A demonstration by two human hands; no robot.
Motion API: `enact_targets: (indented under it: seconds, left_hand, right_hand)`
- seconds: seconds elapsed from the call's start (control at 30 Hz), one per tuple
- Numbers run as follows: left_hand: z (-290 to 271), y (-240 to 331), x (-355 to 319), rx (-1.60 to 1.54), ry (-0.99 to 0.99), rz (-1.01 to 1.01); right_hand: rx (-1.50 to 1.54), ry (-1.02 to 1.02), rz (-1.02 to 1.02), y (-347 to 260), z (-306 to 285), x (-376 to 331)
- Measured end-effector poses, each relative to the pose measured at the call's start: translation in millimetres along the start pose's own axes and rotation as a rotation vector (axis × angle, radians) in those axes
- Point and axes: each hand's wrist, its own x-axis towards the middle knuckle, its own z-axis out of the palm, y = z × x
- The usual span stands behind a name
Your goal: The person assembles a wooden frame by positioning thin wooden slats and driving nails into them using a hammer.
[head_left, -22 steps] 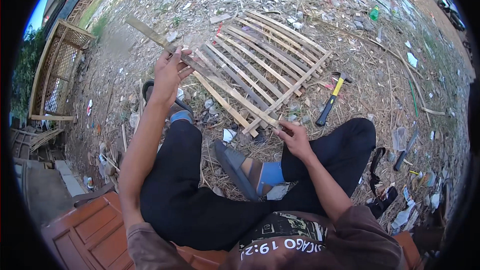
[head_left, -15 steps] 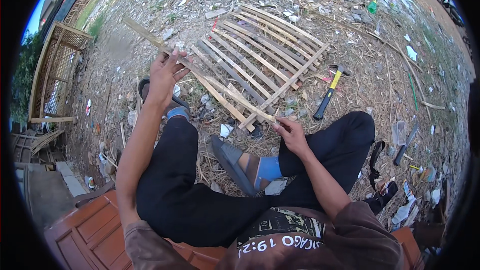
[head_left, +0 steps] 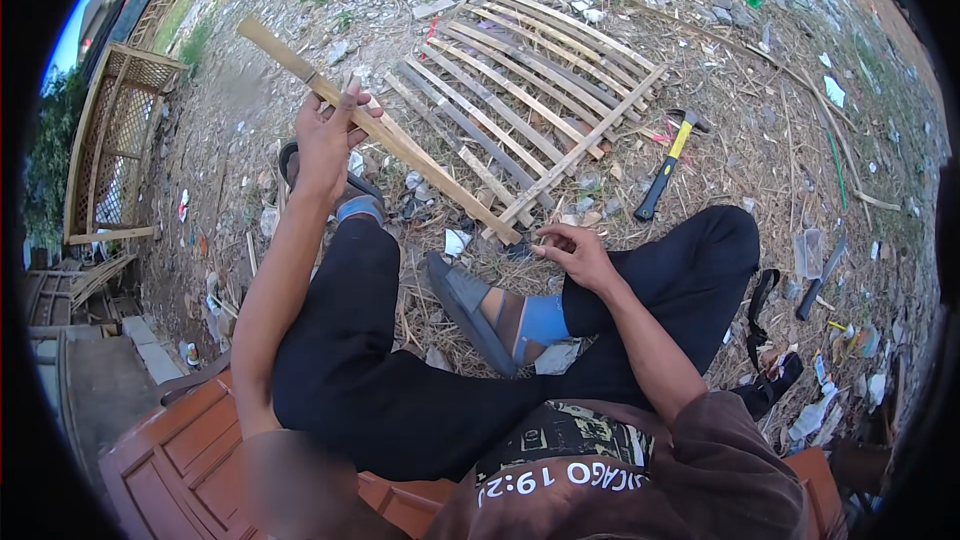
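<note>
My left hand (head_left: 328, 135) is closed around a long, light-coloured wooden slat (head_left: 283, 57). The slat slants from the upper left down toward the near corner of a slatted wooden panel (head_left: 585, 172), where its lower end overlaps other strips. Just right of that corner, my right hand (head_left: 580, 258) has thumb and forefinger pinched together, apart from the slat; anything between the fingertips is too small to make out. The panel lies on the ground, its several thin strips fanning away from a crosspiece at the near right. To its right rests a hammer (head_left: 668, 168) with a yellow and black handle.
Dry straw and litter cover the ground. A dark-handled knife (head_left: 822, 280) lies at the right, near a clear plastic container (head_left: 808, 253). A lattice wooden frame (head_left: 118, 140) stands at the far left. Beneath me is a reddish-brown panelled board (head_left: 190, 465); my sandalled foot (head_left: 470, 315) is close by.
My right hand has come away from the strip end it was touching and moved slightly right. The slat in my left hand has swung, its lower end shifting left. The view has shifted slightly.
</note>
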Motion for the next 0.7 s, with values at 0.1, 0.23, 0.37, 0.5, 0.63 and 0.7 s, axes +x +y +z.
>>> enact_targets:
  seconds: [0.1, 0.23, 0.37, 0.5, 0.63, 0.7]
  left_hand:
    - [4, 0, -5, 0.014, 0.010, -0.014]
    - [5, -2, -4, 0.021, -0.018, -0.003]
    - [-1, -2, -4, -0.019, -0.025, -0.019]
    - [6, 1, -7, -0.059, -0.033, -0.035]
    - [13, -5, 0, -0.063, -0.077, -0.045]
    - [8, -5, 0, -0.107, -0.064, -0.071]
  right_hand:
    - [-0.034, -0.008, 0.017, -4, 3, 0]
    - [-0.044, -0.026, 0.051, 0, 1, 3]
    - [-0.139, -0.065, 0.024, -2, 7, 3]
    - [-0.212, -0.044, -0.109, 6, 8, 6]
    - [-0.138, -0.126, -0.088, 4, -1, 5]
    - [-0.209, -0.031, -0.145, -2, -1, 3]
